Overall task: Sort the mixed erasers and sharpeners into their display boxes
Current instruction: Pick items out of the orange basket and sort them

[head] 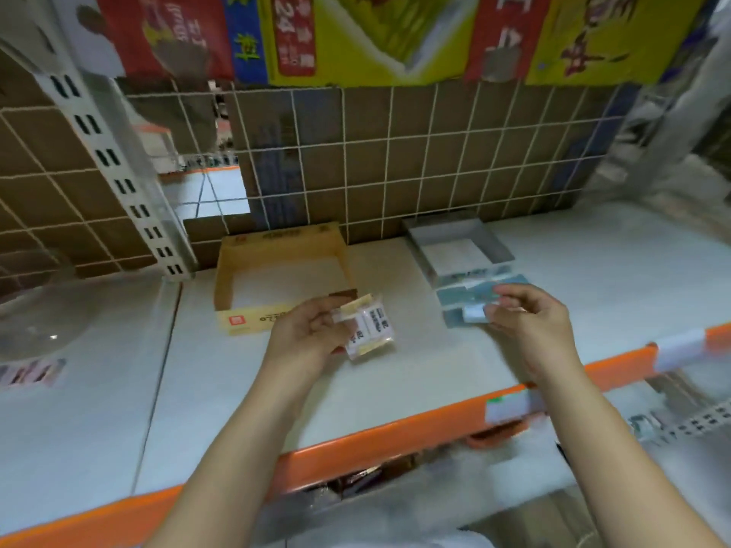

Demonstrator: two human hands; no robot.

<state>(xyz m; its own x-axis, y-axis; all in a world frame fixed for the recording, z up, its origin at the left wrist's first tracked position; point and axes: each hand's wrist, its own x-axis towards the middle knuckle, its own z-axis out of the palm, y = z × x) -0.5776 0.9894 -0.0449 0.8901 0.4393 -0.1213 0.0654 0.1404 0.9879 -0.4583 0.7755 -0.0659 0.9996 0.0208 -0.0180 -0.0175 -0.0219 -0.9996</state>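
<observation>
white shelf point(435, 369) with orange front edge point(356, 441), wire grid point(395, 152) backing it. yellow display box point(253, 270) sitting left, grey display box point(459, 247) right, both against the grid. left hand point(304, 334) hovering in front of the yellow box, gripping wrapped erasers point(368, 326). right hand point(530, 322) pinching one small pale packet point(474, 313) at the grey box's front flap.

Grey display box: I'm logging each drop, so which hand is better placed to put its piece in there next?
Probably the right hand: it pinches a small pale piece at the grey display box's front flap. The left hand holds wrapped packets by the yellow box.
</observation>
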